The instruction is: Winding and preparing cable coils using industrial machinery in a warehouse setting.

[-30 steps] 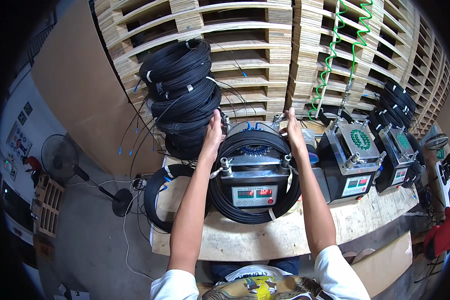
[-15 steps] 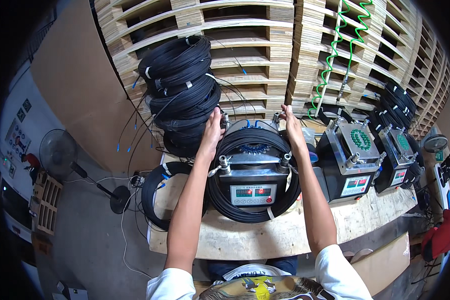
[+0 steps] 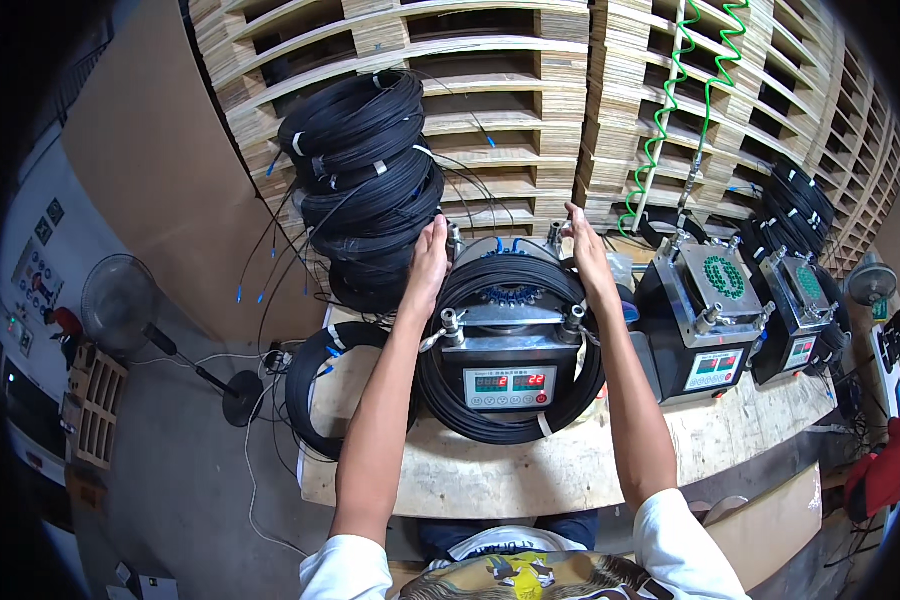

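Observation:
A black fibre-optic polishing machine (image 3: 453,362) with a lit red display stands on the bench in front of me. Around it hangs a coil of black cable (image 3: 500,434), with a white tie at its lower right. Blue connectors (image 3: 510,296) sit in a ring on the machine's top, between metal corner posts. At the coil's left side is my left hand (image 3: 429,268), fingers stretched out beside the far left post. Opposite, my right hand (image 3: 591,262) has its fingers extended by the far right post. Neither hand is wrapped round anything; whether the palms touch the coil I cannot tell.
Two similar machines (image 3: 712,325) with green-dotted plates stand to the right. Stacked black cable coils (image 3: 360,190) rise at the back left, and a loose coil (image 3: 305,395) overhangs the bench's left end. Wooden pallets (image 3: 480,60) wall the back; green spiral hoses (image 3: 660,130) hang there.
The numbers on the machine's display have changed. Both hands stay at the sides of the coil with almost no movement. The whole view has shifted slightly.

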Tool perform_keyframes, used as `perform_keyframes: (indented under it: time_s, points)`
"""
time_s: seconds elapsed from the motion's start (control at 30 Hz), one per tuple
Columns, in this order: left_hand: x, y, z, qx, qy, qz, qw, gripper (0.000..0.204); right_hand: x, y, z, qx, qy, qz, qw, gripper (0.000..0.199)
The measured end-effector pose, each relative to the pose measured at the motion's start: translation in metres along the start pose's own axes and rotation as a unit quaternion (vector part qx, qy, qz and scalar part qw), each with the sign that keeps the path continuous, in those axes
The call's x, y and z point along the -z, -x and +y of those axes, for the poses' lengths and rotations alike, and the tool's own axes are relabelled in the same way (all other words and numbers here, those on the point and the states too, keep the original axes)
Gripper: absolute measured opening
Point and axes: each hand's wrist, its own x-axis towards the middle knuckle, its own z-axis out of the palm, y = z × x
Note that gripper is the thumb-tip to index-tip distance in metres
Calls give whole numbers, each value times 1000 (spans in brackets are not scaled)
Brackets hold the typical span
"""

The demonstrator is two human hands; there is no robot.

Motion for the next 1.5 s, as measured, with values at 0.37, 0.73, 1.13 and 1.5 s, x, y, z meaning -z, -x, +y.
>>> perform_keyframes:
  time_s: [0.37, 0.73, 1.13, 1.5]
  points:
    - [-3, 5, 5, 0, 19, 15, 1000, 60, -1, -3, 4, -81, -24, 38, 996, 67]
    - [-2, -9, -12, 12, -70, 21, 997, 69, 0, 4, -12, -91, -3, -1, 996, 66]
    - [2, -7, -7, 52, -86, -7, 995, 80, -2, 1, -6, -67, 79, 15, 994, 73]
    - [-2, 1, -2, 77, -100, -24, 992, 85, 2, 8, -17, -142, -31, -48, 988, 77]
